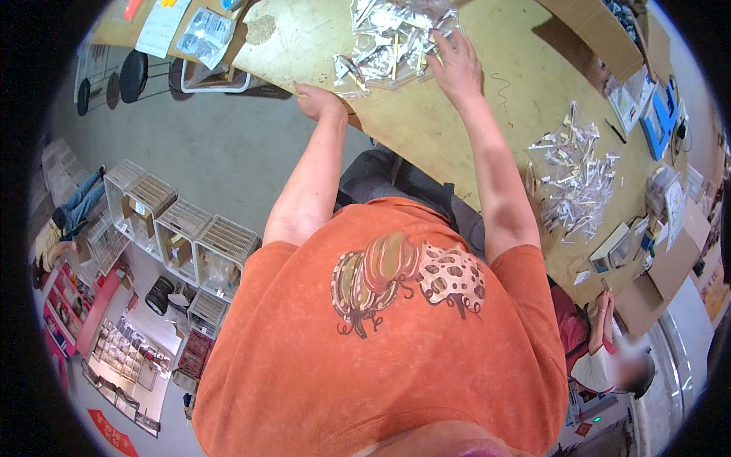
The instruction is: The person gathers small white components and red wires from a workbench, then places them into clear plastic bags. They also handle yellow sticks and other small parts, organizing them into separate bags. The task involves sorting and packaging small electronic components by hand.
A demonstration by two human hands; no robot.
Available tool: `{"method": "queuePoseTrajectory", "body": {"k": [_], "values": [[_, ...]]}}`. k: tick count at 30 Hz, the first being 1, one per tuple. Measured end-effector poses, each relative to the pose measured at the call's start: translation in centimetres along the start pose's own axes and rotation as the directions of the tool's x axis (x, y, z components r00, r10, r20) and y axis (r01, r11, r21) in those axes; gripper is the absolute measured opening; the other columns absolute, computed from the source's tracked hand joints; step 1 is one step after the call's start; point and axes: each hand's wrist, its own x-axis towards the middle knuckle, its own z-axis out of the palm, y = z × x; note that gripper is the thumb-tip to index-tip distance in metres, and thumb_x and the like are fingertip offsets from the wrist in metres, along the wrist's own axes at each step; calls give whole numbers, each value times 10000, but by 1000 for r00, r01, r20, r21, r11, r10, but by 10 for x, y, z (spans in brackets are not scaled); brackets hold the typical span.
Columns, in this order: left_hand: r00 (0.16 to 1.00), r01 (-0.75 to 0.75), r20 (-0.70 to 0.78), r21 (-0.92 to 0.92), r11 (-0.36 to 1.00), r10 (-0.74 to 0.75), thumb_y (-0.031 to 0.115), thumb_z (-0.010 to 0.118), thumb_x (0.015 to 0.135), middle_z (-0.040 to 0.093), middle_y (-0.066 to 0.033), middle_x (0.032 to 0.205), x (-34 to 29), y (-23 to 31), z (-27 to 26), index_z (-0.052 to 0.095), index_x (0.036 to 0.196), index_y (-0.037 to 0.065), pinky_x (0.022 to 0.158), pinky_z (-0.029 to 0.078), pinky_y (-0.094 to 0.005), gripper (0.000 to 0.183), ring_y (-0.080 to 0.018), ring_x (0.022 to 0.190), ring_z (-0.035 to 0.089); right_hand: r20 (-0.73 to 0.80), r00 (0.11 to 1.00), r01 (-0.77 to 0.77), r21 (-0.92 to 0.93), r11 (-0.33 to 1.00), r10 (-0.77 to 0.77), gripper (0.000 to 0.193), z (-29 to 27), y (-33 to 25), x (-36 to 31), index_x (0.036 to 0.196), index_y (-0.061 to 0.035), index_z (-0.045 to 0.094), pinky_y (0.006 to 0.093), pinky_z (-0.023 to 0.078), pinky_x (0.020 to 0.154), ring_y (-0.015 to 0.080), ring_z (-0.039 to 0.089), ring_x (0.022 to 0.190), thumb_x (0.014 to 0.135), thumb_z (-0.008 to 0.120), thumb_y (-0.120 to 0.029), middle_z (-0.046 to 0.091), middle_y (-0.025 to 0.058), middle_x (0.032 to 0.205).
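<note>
A heap of small clear plastic packets with white and pale yellow strips inside lies at the table's far edge. My right hand rests at the heap's right side, thumb and fingers apart and touching the packets. My left hand is closed in a pinch just off the table's near-left edge. A small yellowish tip shows at its fingers, too small to name. One packet lies a little apart at the heap's left, nearest to my left hand.
A second heap of similar packets lies on the table to the right. Cardboard boxes, a blue holder and a black pen are beyond it. A white bin stands left, below the table edge. Another person sits at right.
</note>
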Motion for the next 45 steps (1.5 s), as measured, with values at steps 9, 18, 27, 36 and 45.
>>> {"method": "queuePoseTrajectory", "body": {"k": [9, 18, 27, 36, 45], "values": [[998, -43, 44, -170, 984, 51, 455, 383, 1002, 621, -311, 1177, -2, -9, 0, 566, 1206, -107, 890, 507, -459, 625, -431, 1046, 625, 128, 988, -56, -228, 972, 87, 653, -11, 7, -132, 1467, -250, 429, 511, 416, 1007, 358, 403, 1358, 871, 683, -331, 427, 131, 1476], [998, 17, 68, -125, 992, -9, 436, 404, 1002, 617, -312, 1187, -7, 0, -5, 571, 1193, -114, 879, 519, -447, 606, -417, 1058, 631, -17, 872, -475, 207, 855, 489, 654, -20, 38, -161, 1275, -41, 558, 447, 445, 960, 379, 537, 1133, 756, 791, -363, 572, 184, 1204], [999, -39, 27, -149, 988, 43, 451, 417, 998, 657, -318, 1066, 15, -16, 6, 613, 1081, -131, 837, 537, -458, 619, -426, 984, 655, 171, 774, -633, 176, 754, 610, 458, 11, 80, -122, 1011, 6, 642, 421, 499, 827, 286, 624, 893, 757, 794, -343, 650, 162, 985], [998, -26, 55, -144, 989, 34, 444, 408, 1001, 631, -319, 1148, 6, -11, 0, 581, 1175, -133, 869, 534, -452, 627, -428, 1025, 641, 539, 662, -483, 838, -254, 520, 272, -27, 99, -148, 1173, -35, 547, 315, 525, 780, 174, 647, 906, 929, 644, -107, 661, 64, 1019], [993, -18, 109, -255, 967, 47, 430, 389, 1007, 633, -329, 1128, 11, -14, 3, 585, 1139, -151, 840, 540, -450, 627, -431, 1001, 645, 358, 777, -240, 929, -281, 518, 306, -60, 141, -183, 1234, -52, 549, 354, 498, 850, 185, 622, 986, 944, 621, -112, 655, 73, 1118]]}}
